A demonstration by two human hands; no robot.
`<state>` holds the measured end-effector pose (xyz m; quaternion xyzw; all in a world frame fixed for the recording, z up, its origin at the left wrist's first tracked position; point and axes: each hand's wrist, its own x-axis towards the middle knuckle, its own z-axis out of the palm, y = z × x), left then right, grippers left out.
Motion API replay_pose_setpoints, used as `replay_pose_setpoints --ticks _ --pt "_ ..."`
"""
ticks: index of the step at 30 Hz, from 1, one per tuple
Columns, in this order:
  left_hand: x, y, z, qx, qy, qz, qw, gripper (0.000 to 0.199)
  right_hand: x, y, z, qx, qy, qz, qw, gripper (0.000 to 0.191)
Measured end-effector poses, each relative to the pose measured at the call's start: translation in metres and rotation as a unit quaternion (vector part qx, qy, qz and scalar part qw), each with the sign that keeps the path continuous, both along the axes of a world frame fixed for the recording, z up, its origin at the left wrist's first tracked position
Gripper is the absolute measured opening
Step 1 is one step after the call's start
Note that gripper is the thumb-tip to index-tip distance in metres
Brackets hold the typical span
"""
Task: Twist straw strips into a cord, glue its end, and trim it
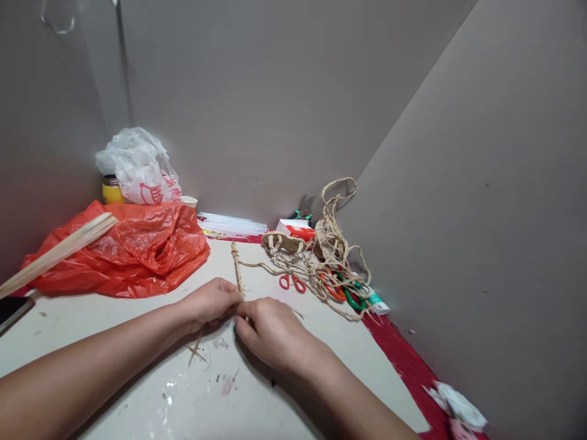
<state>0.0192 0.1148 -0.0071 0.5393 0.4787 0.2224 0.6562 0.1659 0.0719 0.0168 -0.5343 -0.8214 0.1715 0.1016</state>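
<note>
A thin braided straw cord point(238, 269) runs away from me over the pale board, its near end pinched between my two hands. My left hand point(215, 302) is closed, fingertips on the cord. Right beside it, my right hand point(268, 330) is closed too, thumb and forefinger at the same end; the exact grip is partly hidden by the fingers. A strand leads from the cord to a tangled heap of braided cord point(330, 244) at the right. Loose straw bits point(196, 352) lie under my left wrist.
An orange plastic bag point(123, 250) with a straw bundle point(59, 252) on it lies left, near a phone point(13, 310). At the back are clear sticks point(233, 225) and a white bag point(137, 162). Red-handled scissors point(292, 282) and green-handled scissors point(354, 296) lie right. Grey walls stand close.
</note>
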Motion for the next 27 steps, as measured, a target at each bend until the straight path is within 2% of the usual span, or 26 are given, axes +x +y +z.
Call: replay_pose_setpoints --ticks 2,6,8,10,12,14,18,22,27 --pt "0.000 -0.001 0.003 -0.002 -0.013 -0.003 1.000 0.024 0.007 0.005 0.000 -0.035 0.074 0.009 0.997 0.021" --pt "-0.001 -0.003 0.007 -0.012 -0.066 -0.016 0.998 0.018 0.019 0.024 -0.002 -0.053 0.234 -0.121 0.963 0.030" --pt "-0.002 -0.003 0.007 -0.001 -0.083 -0.026 0.996 0.018 0.019 0.030 -0.005 -0.129 0.283 -0.140 0.940 0.028" --pt "-0.002 -0.003 0.007 0.026 -0.074 -0.031 0.996 0.018 0.017 0.032 -0.009 -0.247 0.320 -0.118 0.907 0.028" --pt "-0.002 -0.003 0.006 0.050 -0.045 -0.031 0.997 0.016 0.015 0.031 -0.014 -0.315 0.350 -0.097 0.877 0.032" --pt "-0.002 -0.004 0.006 0.068 -0.011 -0.039 0.997 0.012 0.014 0.031 -0.017 -0.316 0.362 -0.089 0.872 0.036" --pt "-0.002 -0.003 0.005 0.132 0.037 -0.058 0.989 0.013 0.014 0.031 -0.017 -0.286 0.330 -0.093 0.895 0.039" --pt "-0.002 -0.005 0.006 0.200 0.092 -0.059 0.974 0.012 0.012 0.032 -0.019 -0.279 0.335 -0.128 0.891 0.028" --pt "0.002 -0.015 0.007 0.123 0.126 -0.095 0.980 0.014 0.006 0.031 -0.025 -0.259 0.374 -0.163 0.875 0.018"
